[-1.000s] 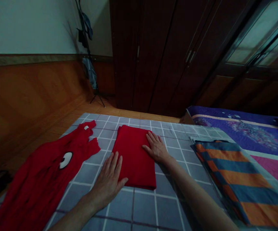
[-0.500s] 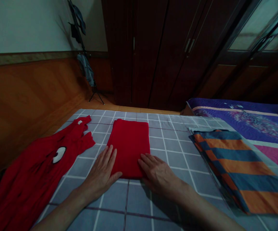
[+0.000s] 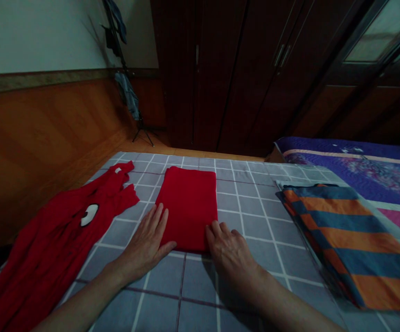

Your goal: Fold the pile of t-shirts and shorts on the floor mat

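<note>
A flat folded red cloth [image 3: 189,203] lies on the grey checked cover [image 3: 200,286] in the middle of the view. My left hand [image 3: 147,244] rests on its lower left edge, palm down, with the fingers stretched out. At the lower right edge, my right hand [image 3: 230,246] has its fingers bent and its fingertips on the cloth's side. The thumb of that hand is mostly hidden.
A crumpled red garment [image 3: 64,235] with an eye print lies on the left. Folded blue and orange striped cloth [image 3: 355,230] is on the right. Beyond are a purple bedspread [image 3: 366,170], a dark wardrobe [image 3: 213,83] and a clothes stand [image 3: 130,99].
My right hand has slid slightly right to the cloth's edge, and its fingers have curled. My left hand has kept its place on the cloth. The view has shifted a little.
</note>
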Demonstrator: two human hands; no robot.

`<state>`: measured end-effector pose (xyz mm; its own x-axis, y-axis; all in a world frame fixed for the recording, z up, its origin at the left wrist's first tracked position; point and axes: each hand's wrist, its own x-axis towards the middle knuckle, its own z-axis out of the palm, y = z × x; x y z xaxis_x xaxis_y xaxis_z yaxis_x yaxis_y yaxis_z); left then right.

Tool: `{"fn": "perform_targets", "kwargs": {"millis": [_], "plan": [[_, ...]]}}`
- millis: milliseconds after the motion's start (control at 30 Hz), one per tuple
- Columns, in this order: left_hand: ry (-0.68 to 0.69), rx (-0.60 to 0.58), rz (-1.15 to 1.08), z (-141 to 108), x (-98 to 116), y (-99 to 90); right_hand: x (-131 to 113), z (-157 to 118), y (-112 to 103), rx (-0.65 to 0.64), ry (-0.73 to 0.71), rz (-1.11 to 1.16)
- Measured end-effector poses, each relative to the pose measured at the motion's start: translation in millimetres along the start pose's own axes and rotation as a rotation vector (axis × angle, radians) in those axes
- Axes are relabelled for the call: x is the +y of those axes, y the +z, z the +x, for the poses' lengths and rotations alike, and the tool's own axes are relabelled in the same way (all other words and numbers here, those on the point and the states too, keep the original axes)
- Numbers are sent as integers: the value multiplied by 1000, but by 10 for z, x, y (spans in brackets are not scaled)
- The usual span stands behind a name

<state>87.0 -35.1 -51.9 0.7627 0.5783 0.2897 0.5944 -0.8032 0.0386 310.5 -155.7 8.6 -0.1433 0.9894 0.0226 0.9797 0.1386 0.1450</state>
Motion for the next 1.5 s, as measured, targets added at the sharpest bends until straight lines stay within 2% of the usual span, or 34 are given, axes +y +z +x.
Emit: {"fn": "perform_targets", "kwargs": {"millis": [67, 167, 267, 400, 567, 700, 767, 867, 933, 967, 1100, 1167, 1233, 1333, 1400, 1500], "plan": [[4, -11, 2, 4, 5, -18, 7, -14, 20, 53, -14, 20], [4, -22, 5, 12, 12, -48, -38, -24, 12, 98, -157, 114], [5, -37, 18, 14, 9, -53, -87, -39, -73, 43, -292, 147], [13, -37, 16, -1, -6, -23, -40, -45, -213, -104, -225, 205], [-9, -33, 7, 39, 41, -138, 41, 25, -154, -40, -190, 322], [79, -74, -11, 287, 232, -329, 20, 64, -70, -51, -114, 381], [137, -105, -38, 483, 357, -343, 7, 68, -60, -68, -85, 411], [223, -191, -78, 766, 444, -221, 8, 67, -65, -84, -57, 440], [230, -236, -78, 886, 355, -114, 19, 64, -68, -73, -54, 448], [186, -241, -63, 917, 264, -76, 26, 62, -69, -65, -56, 453], [-186, -191, 18, 895, -175, -79, 40, 62, -74, -72, -51, 463], [-263, -134, 28, 858, -253, -129, 38, 69, -78, -91, -43, 459], [-160, -105, -11, 846, -184, -159, 35, 79, -80, -97, -40, 456], [79, -160, -94, 898, 33, -150, 36, 90, -76, -94, -33, 455], [61, -119, -89, 972, 136, -137, 39, 92, -70, -91, -20, 462], [-31, 36, -156, 1097, 191, -133, 41, 95, -59, -93, -10, 479]]}}
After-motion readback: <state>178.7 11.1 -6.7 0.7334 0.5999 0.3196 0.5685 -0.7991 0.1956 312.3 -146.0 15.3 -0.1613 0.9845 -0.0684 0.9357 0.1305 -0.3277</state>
